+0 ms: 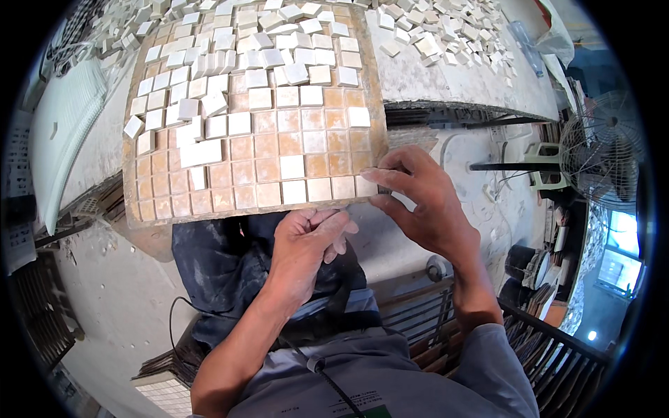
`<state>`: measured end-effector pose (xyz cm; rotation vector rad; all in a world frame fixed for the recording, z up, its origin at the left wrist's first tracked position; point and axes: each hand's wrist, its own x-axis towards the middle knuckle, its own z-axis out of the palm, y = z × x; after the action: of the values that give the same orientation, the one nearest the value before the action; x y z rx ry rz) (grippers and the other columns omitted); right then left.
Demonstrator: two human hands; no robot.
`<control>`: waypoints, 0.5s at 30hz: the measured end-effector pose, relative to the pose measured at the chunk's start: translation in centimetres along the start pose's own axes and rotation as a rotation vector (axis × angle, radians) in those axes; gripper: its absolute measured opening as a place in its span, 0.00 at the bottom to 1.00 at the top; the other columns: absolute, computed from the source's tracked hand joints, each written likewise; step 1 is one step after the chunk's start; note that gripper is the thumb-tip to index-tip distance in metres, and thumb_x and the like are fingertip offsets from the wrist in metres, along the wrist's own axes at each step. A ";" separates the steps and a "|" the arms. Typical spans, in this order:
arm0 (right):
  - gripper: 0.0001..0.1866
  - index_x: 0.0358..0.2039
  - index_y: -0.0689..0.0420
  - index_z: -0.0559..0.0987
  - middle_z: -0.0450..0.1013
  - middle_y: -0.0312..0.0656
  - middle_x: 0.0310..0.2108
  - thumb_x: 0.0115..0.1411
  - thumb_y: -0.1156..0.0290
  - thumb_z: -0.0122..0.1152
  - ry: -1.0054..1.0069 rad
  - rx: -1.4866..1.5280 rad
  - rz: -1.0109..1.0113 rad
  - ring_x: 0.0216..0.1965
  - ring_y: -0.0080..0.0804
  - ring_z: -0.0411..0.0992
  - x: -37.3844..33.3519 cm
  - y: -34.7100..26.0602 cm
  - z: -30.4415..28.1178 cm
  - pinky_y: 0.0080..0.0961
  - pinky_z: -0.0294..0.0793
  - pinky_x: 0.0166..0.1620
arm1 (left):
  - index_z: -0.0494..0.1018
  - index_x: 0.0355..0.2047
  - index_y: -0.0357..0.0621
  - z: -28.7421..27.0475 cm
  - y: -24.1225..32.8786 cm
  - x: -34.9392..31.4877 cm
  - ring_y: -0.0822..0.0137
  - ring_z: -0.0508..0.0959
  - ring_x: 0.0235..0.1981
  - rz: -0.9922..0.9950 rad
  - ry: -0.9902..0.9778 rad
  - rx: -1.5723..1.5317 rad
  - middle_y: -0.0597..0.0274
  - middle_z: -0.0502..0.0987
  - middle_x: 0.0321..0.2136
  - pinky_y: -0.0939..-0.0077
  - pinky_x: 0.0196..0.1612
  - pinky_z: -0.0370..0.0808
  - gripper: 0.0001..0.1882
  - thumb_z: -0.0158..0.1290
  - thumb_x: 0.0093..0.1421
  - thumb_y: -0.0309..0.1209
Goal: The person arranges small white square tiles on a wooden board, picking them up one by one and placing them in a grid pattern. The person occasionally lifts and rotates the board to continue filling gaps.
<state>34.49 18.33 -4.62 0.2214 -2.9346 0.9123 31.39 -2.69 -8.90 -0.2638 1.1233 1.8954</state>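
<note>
A grid board with square recesses lies before me, its far part strewn with loose white and cream mosaic tiles. Several recesses along the near edge hold flat tiles. At the near right corner, the thumb and forefinger of my right hand are bent around the edges of a white tile in the last recess. My left hand is just below the board's near edge, its fingers curled together; whatever is inside them is hidden.
Heaps of loose tiles cover the worktable beyond the board. A white padded sheet lies at the left. On the right stand a wire-caged fan and a pale green stool. Slatted racks are at the lower right.
</note>
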 end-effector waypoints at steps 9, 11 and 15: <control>0.17 0.43 0.56 0.82 0.74 0.43 0.39 0.51 0.76 0.73 0.010 0.032 0.025 0.41 0.45 0.74 0.2 0.0 0.2 0.37 0.75 0.43 | 0.78 0.39 0.38 0.4 -0.1 0.1 0.79 0.72 0.23 0.017 0.003 -0.016 0.63 0.81 0.28 0.85 0.25 0.63 0.06 0.55 0.69 0.28; 0.20 0.45 0.55 0.83 0.75 0.42 0.39 0.50 0.79 0.73 -0.017 0.055 0.059 0.39 0.41 0.74 0.2 0.5 -0.4 0.32 0.74 0.41 | 0.78 0.41 0.38 0.1 -0.3 0.1 0.79 0.72 0.23 0.009 -0.004 -0.001 0.62 0.81 0.29 0.85 0.25 0.64 0.06 0.55 0.69 0.27; 0.16 0.46 0.59 0.81 0.73 0.48 0.39 0.57 0.72 0.68 0.171 0.093 0.184 0.43 0.48 0.74 2.3 1.9 -1.5 0.38 0.75 0.45 | 0.76 0.48 0.38 0.0 -0.4 -0.4 0.78 0.73 0.24 -0.059 0.032 0.037 0.60 0.82 0.32 0.84 0.26 0.65 0.09 0.55 0.68 0.26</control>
<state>31.96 20.48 -4.18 -0.1196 -2.7919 1.0362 31.95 -2.80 -8.90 -0.3040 1.1580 1.8232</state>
